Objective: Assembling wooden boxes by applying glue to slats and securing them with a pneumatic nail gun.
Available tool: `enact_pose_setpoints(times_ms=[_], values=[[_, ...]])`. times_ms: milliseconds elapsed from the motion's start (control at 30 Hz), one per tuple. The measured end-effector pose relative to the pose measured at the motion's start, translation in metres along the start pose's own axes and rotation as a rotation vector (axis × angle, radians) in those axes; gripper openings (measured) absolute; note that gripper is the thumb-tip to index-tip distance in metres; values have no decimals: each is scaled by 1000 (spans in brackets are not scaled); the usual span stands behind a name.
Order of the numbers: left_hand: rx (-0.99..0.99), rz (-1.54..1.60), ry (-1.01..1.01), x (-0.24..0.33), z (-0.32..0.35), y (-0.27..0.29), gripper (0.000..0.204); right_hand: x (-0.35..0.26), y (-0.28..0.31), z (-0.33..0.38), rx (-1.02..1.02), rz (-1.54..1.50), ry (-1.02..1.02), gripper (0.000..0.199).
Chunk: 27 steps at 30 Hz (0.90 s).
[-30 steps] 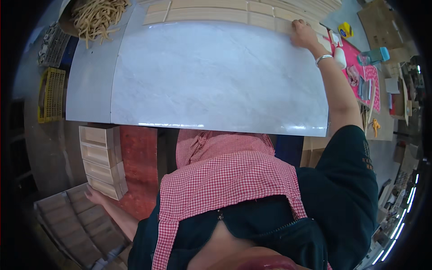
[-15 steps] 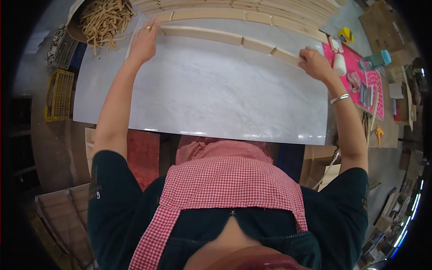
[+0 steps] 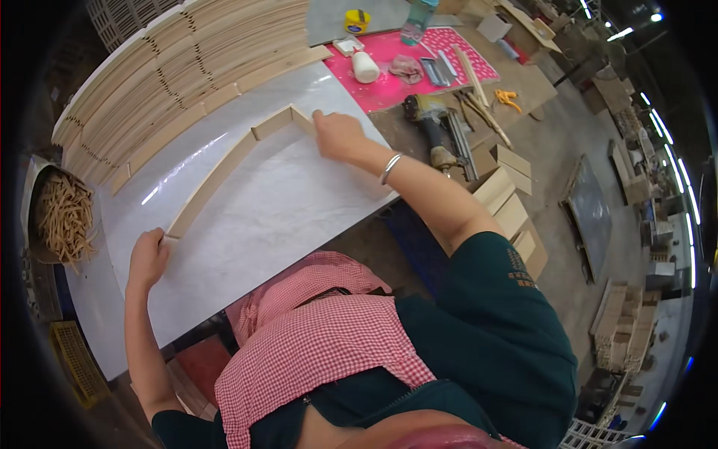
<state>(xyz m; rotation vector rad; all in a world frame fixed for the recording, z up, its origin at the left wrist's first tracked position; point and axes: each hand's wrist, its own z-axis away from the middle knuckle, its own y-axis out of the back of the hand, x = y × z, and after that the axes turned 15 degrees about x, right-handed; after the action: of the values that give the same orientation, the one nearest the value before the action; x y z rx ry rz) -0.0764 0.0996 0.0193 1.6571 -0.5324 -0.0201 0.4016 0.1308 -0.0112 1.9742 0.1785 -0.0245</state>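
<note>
A long pale wooden strip (image 3: 211,179), standing on edge and bent at its notches, spans the space between my hands over the table. Its near-left end is pinched in my left hand (image 3: 149,258), above the table's left part. My right hand (image 3: 340,137) is closed on the other end, its fingers partly hidden behind the knuckles. Near the right hand the strip angles sharply toward me. Behind it lies another notched wooden strip (image 3: 179,123), in front of a large row of stacked strips (image 3: 187,56).
The white table (image 3: 247,262) lies under the strip. A bin of thin wood offcuts (image 3: 63,213) stands at the left. On a pink mat (image 3: 381,86) are a white bottle (image 3: 365,67) and a cloth (image 3: 406,69). A nail gun (image 3: 430,131) and orange tool (image 3: 508,100) lie to the right.
My view and body have turned to the right. The strip between my hands, nearly straight before, now bends more sharply toward its right end. Both hands remain at its ends.
</note>
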Motion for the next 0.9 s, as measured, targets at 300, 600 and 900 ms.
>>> enact_pose_setpoints(times_ms=[300,600,900], values=[[105,421,337,9,8,-24,46,-52,4,22,-96,-705,261,40],[153,923,642,34,0,-59,47,-124,15,32,-2,-370,692,29],[245,1026,718,39,-26,-89,20,-143,-22,37,54,-461,596,25]])
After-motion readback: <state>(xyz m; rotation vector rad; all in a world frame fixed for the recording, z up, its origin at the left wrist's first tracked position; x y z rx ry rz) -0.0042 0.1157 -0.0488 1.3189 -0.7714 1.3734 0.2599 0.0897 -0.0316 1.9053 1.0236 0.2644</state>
